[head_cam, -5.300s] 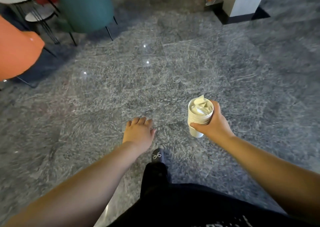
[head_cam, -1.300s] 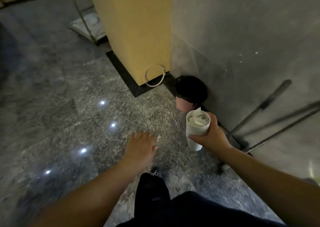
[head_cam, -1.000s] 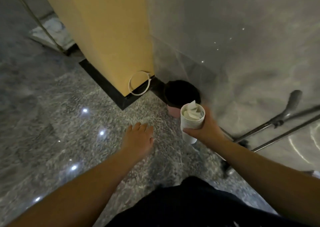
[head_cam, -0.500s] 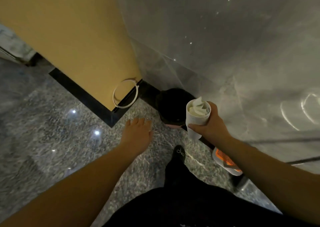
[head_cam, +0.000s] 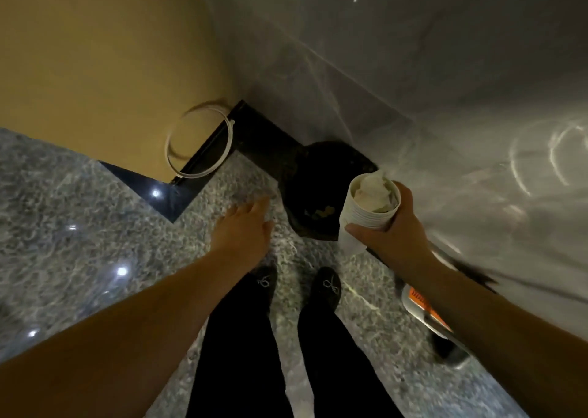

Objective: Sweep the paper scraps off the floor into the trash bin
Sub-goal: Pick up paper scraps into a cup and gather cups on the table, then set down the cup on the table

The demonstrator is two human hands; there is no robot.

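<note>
right hand point(head_cam: 394, 226): arm reaches forward, fingers wrapped round a stack of white paper cups point(head_cam: 366, 217), thumb on the near side; stack upright, slightly tilted.
paper scraps point(head_cam: 375, 191): crumpled white pieces stuffed in the top cup, poking above the rim.
left hand point(head_cam: 245, 226): arm stretched forward, palm down, fingers straight and together, holds nothing, hovers over the floor point(head_cam: 79, 226) just left of the bin.
trash bin point(head_cam: 321, 188): round, dark liner, sits in the corner at the wall point(head_cam: 413, 67); a few pale bits inside. Cups are held at its right edge, just above.
floor: polished grey speckled stone, glossy light spots.
wall: smooth grey, reflective.
pillar point(head_cam: 95, 51): matte yellow, black base; thin white hoop point(head_cam: 199, 140) leaning on it.
shoes point(head_cam: 326, 287): black, small bows.
</note>
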